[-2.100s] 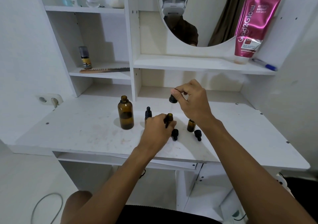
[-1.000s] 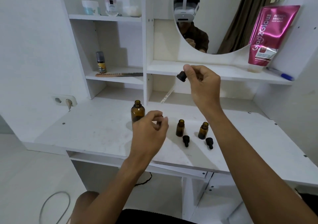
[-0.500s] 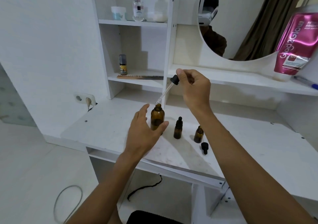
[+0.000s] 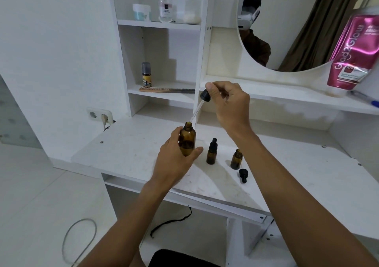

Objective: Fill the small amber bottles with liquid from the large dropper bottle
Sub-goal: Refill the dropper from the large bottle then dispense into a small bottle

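Left hand [image 4: 174, 160] wrapped round large bottle [image 4: 187, 141]; right hand [image 4: 229, 104] raised, pinching dropper [image 4: 202, 102], tip seemingly at bottle mouth.

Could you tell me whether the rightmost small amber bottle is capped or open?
Open: the rightmost small amber bottle shows a bare neck, and a black dropper cap lies beside it.

Large amber bottle [image 4: 187, 140], open; dropper [image 4: 205, 97] slanted above; capped small bottle [image 4: 211, 153]; open small bottle [image 4: 236, 160]

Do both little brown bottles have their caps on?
No: the left small bottle wears a black dropper cap, but the right small bottle stands open, a loose cap lying beside it.
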